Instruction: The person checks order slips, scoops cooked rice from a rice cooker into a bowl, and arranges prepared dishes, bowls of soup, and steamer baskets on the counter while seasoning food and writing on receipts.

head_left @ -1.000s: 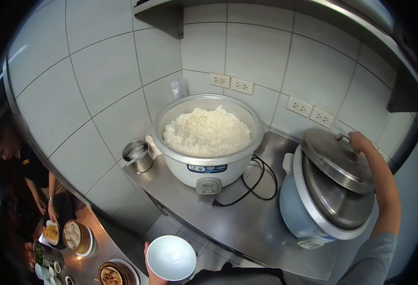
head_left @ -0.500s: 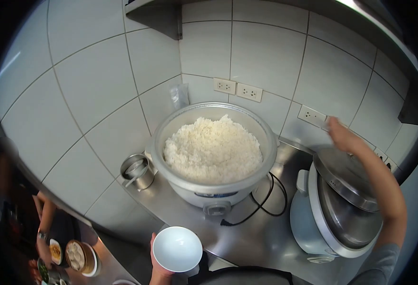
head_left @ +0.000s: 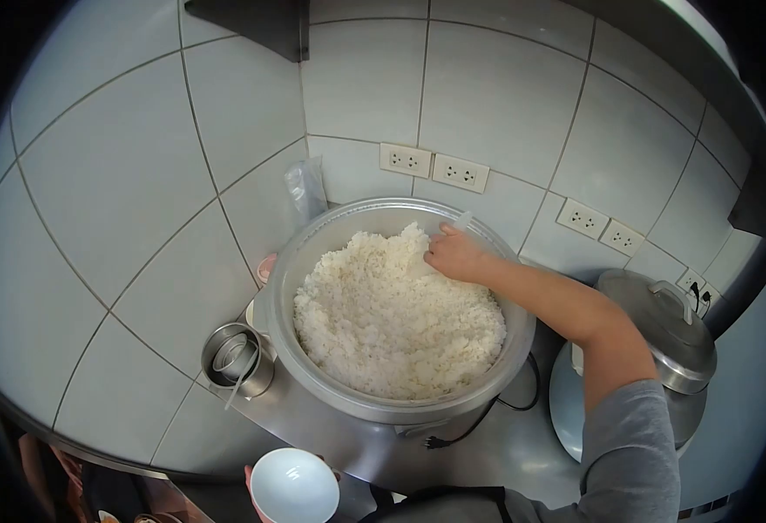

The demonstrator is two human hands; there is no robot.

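Observation:
A white bowl (head_left: pixel 294 488) is in my left hand (head_left: pixel 250 481), whose fingers show only at its sides; the bowl's inside is bare. My right hand (head_left: pixel 455 254) is closed over the far right part of the rice, with a pale translucent handle, apparently of a rice paddle (head_left: pixel 463 220), poking out above the fist. I cannot make out the paddle's blade clearly against the white rice (head_left: pixel 374 322). That rice fills a large rice cooker (head_left: pixel 291 383) in a broad mound, higher at the back.
Left of the cooker stands a steel pot (head_left: pixel 261 379) with a smaller steel vessel and a handle inside. A second cooker (head_left: pixel 566 410) with a metal lid (head_left: pixel 644 305) is on the right. A black cord (head_left: pixel 461 434) lies on the steel counter (head_left: pixel 348 449). Wall sockets (head_left: pixel 460 173) line the tiles.
My right hand has swung left from above the second cooker to the rice and now grips a pale handle. The view has shifted closer to the rice. My left hand still holds the bowl.

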